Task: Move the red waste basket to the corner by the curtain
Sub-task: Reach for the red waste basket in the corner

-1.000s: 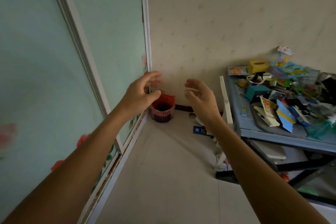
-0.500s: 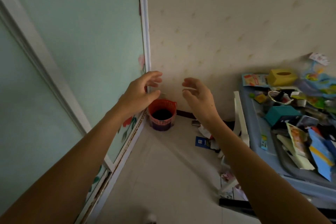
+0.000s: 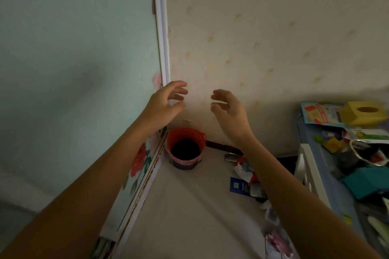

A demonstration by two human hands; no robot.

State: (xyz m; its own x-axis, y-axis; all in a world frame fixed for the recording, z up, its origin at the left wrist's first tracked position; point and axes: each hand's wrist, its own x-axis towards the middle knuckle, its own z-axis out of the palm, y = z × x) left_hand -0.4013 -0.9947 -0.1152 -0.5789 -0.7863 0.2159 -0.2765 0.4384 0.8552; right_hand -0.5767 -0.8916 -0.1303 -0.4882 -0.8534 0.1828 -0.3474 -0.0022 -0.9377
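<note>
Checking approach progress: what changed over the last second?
The view closed in on the red plastic lattice waste basket, now larger and lower in frame. Left hand and right hand remain open, empty, outstretched above it. Basket unmoved in the corner.

I see the red waste basket (image 3: 185,147) as matt perforated plastic, standing on a smooth pale floor (image 3: 189,206). The wall (image 3: 263,38) looks like matt, speckled paper; the yellow box (image 3: 363,112) at the desk's far edge looks like card.
</note>
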